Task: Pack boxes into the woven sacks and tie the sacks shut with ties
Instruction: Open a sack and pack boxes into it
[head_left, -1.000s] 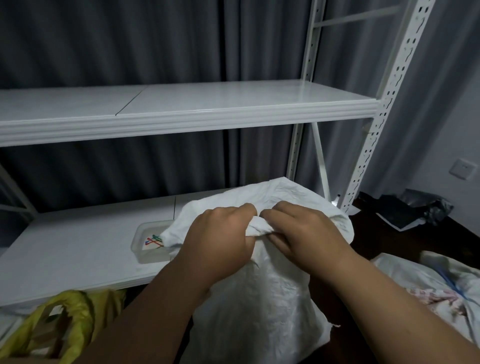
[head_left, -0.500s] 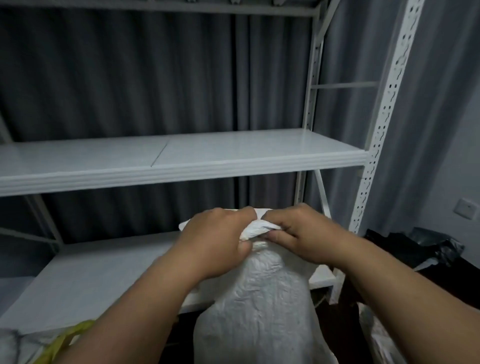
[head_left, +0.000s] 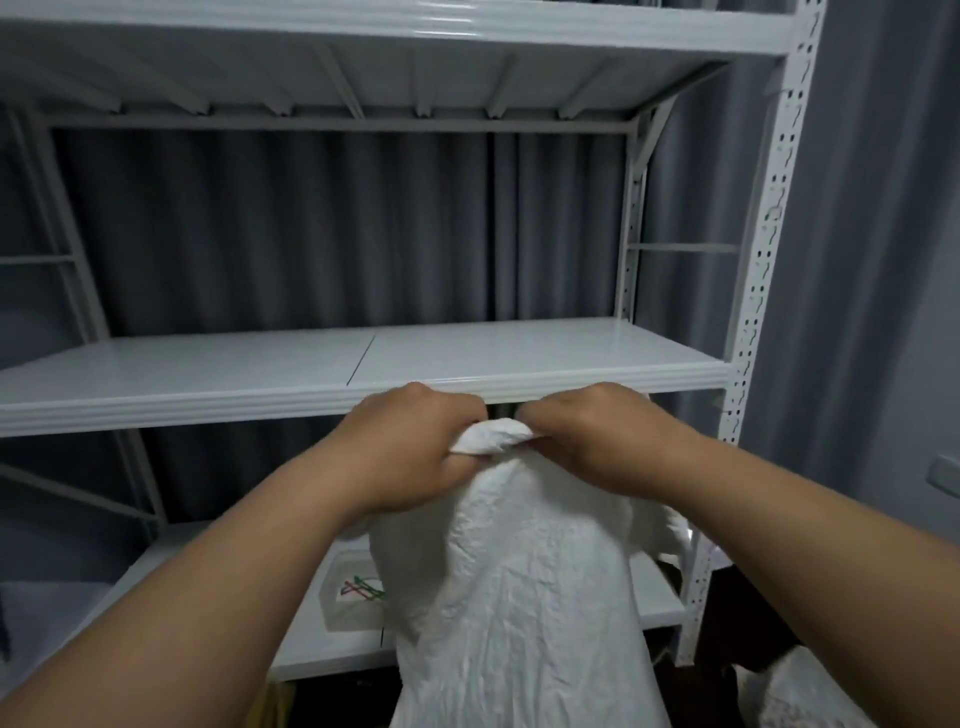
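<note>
I see both hands clenched on the gathered neck of the white woven sack. My left hand grips the bunched mouth from one side, my right hand pinches it from the other, knuckles almost touching. The sack hangs below them. Behind the hands runs the white shelf; below the left forearm sits a clear tray with colored ties.

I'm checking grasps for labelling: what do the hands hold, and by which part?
Both the left hand and the right hand grip the white woven sack by its bunched mouth at the top.
</note>
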